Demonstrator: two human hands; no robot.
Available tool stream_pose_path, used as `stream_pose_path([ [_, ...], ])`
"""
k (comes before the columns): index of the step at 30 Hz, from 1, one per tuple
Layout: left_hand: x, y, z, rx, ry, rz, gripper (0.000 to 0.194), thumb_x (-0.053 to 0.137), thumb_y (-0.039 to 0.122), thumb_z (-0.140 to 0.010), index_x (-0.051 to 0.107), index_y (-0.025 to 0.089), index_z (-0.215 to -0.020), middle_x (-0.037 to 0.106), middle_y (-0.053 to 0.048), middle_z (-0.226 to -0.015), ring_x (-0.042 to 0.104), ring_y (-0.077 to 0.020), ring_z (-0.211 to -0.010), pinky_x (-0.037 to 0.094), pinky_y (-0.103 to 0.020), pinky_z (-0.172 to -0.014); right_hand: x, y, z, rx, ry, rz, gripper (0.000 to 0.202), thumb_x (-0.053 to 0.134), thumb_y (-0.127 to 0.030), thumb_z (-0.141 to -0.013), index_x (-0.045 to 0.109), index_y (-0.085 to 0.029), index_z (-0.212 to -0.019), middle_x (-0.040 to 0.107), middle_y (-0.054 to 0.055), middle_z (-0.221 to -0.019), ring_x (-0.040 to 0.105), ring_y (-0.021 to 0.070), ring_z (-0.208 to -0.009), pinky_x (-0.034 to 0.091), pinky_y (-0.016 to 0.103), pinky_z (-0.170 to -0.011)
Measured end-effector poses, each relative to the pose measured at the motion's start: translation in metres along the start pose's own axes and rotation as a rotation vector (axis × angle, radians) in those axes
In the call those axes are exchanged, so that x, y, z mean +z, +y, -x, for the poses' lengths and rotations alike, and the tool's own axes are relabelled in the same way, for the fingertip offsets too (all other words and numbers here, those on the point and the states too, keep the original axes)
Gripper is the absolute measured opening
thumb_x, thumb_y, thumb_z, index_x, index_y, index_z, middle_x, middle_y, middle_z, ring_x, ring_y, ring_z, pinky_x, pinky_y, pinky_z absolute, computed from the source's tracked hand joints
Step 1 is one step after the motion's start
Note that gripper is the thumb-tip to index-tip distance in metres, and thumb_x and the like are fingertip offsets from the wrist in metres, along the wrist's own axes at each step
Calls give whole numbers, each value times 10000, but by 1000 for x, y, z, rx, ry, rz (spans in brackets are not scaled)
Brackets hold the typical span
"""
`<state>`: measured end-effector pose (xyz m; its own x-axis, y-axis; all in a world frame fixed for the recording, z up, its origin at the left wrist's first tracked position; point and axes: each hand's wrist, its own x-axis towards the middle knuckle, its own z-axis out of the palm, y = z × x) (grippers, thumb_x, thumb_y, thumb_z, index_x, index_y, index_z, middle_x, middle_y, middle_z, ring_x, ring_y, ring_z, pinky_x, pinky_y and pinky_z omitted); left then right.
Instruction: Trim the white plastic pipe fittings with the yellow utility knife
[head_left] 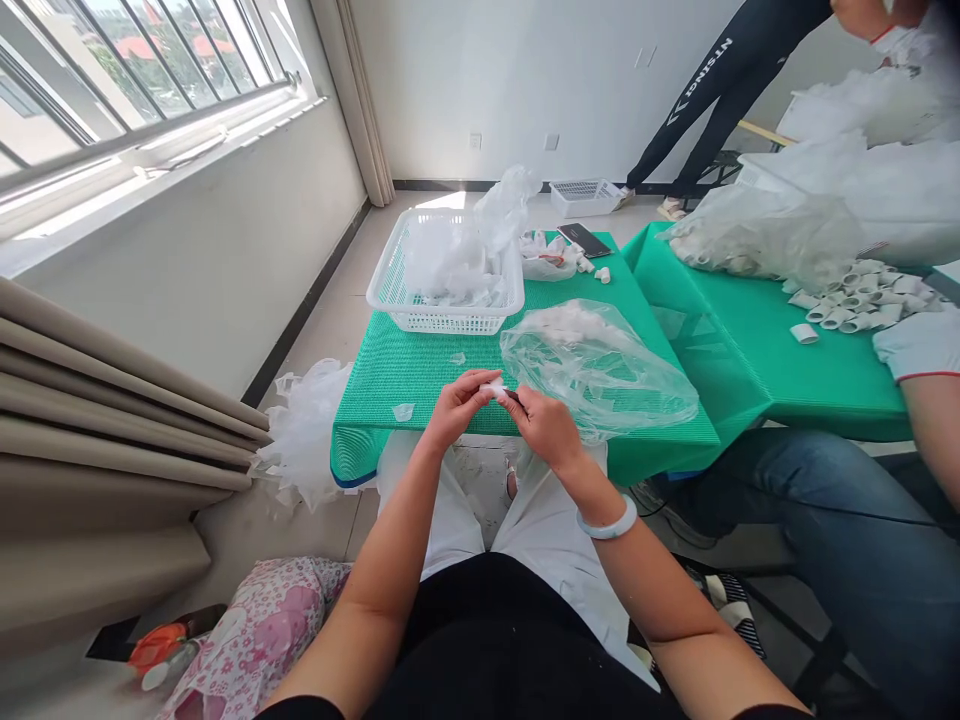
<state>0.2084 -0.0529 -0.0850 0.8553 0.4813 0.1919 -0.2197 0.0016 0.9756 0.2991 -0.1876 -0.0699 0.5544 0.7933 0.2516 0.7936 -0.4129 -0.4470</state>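
Over the front edge of the green-covered table [397, 365], my two hands meet. My left hand [459, 402] pinches a small white piece [493, 388]. In my right hand [546, 425] is a thin dark tool [511, 395], its end against the white piece; the fingers hide most of it. Just beyond my right hand lies a clear plastic bag [607, 370] with white pieces inside. Two small plastic scraps lie left of my hands, one of them a clear scrap [403, 411].
A white basket [446, 320] of plastic film stands at the back left, near a phone [585, 240] and another bag [546, 262]. On the right table are many white fittings [862, 300]. A seated co-worker's gloved hand [926, 345] is there; another person stands behind.
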Motion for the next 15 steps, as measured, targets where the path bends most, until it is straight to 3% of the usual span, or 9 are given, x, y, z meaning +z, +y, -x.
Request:
stream_pose_path([
  [9, 3, 3, 0, -37, 30, 91, 245, 727, 348, -688, 701, 170, -854, 681, -68, -938, 598, -184, -917, 460, -308, -822, -15, 7, -6, -61, -135, 88, 462, 273, -557, -918, 520, -204, -750, 558, 25, -622, 498, 150, -525, 199, 260, -482],
  [15, 3, 3, 0, -20, 35, 33, 238, 708, 356, -706, 707, 178, -864, 674, -71, -960, 590, -182, -915, 464, -295, -788, -13, 5, -2, -101, -111, 114, 529, 192, -541, -939, 521, -197, -706, 566, 36, -624, 492, 141, -526, 188, 265, -492],
])
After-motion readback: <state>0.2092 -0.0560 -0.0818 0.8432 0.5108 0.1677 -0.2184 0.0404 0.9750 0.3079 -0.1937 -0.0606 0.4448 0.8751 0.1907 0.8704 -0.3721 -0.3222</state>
